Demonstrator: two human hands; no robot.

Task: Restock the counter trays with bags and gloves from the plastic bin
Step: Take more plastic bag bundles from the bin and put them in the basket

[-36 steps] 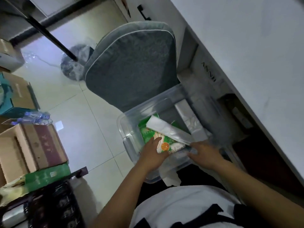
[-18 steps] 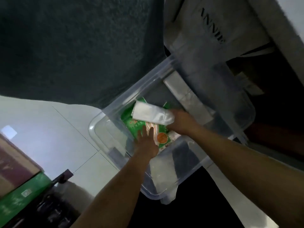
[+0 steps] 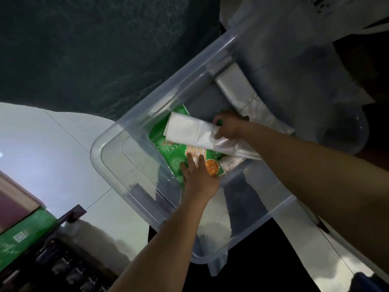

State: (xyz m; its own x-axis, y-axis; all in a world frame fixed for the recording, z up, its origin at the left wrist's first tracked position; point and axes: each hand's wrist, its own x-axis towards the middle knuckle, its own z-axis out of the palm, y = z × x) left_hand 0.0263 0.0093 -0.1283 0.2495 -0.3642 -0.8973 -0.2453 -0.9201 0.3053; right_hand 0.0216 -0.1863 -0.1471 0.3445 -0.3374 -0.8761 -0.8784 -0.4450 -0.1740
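A clear plastic bin sits on the floor below me. Inside lies a green printed pack of gloves. My right hand is shut on a folded white bundle of plastic bags, held just above the green pack. My left hand reaches into the bin, fingers spread and resting flat on the green pack's near end. Another folded stack of clear bags lies along the bin's far side.
A dark grey chair back stands right behind the bin. Light floor tiles lie to the left. A green and brown box and a dark crate sit at the lower left. A white bag hangs at upper right.
The camera has dropped closer to the bin. My right hand took the white bag bundle and lifted it off the green pack. My left hand slid forward onto the green pack.
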